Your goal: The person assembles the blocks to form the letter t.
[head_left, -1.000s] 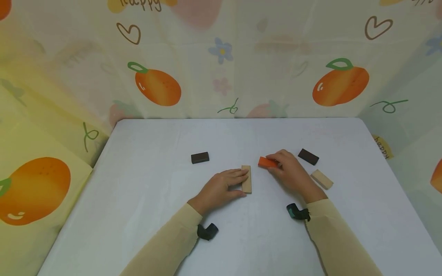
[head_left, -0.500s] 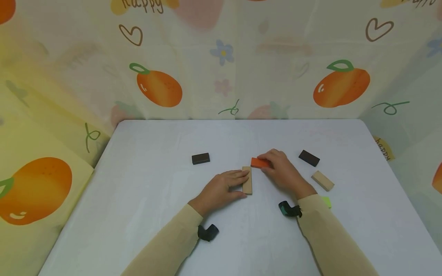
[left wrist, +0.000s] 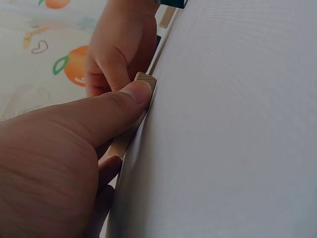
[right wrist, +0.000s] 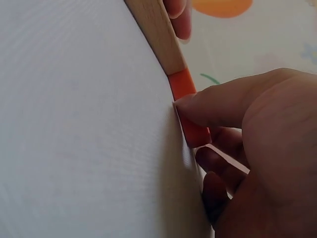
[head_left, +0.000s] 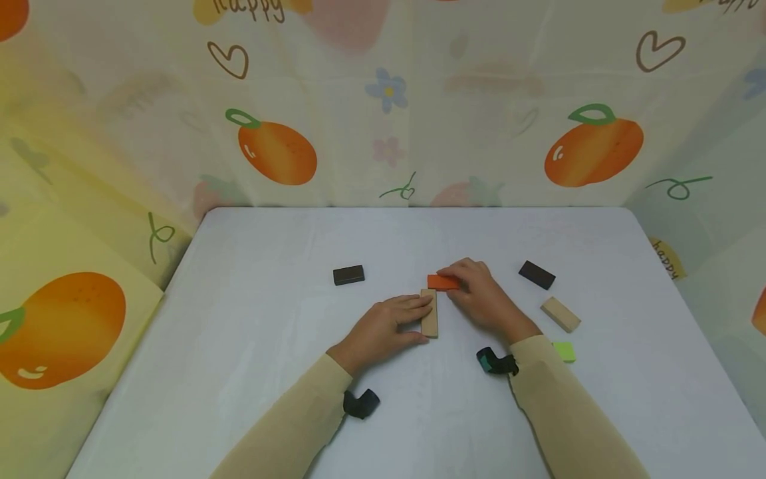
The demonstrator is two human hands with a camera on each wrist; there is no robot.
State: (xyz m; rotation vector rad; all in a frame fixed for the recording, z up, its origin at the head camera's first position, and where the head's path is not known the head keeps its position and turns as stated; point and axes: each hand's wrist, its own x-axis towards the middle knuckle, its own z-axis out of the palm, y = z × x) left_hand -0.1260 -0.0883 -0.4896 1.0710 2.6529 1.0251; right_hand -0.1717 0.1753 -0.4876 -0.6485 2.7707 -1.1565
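My left hand (head_left: pixel 383 332) holds a plain wooden block (head_left: pixel 429 324) flat on the white table, thumb at its near end and fingertips over its far part. In the left wrist view the thumb presses the end of this wooden block (left wrist: pixel 145 78). An orange block (head_left: pixel 439 283) is pinched between the thumb and fingers of my right hand (head_left: pixel 483 293). It lies crosswise at the far end of the wooden block. From the right wrist, the orange block (right wrist: pixel 182 84) shows right against the wooden block (right wrist: pixel 157 37), its side partly hidden by the thumb.
A dark block (head_left: pixel 348 275) lies to the left, another dark block (head_left: pixel 536 274) to the right. Near the right forearm are a second wooden block (head_left: pixel 560 314) and a lime-green block (head_left: pixel 564 352) partly behind the sleeve. A patterned curtain (head_left: pixel 335 146) hangs behind the table (head_left: pixel 251 319).
My right hand has slid the orange block leftward to the far end of the wooden block. The lime-green block has come into sight beside the sleeve. My left hand keeps its place.
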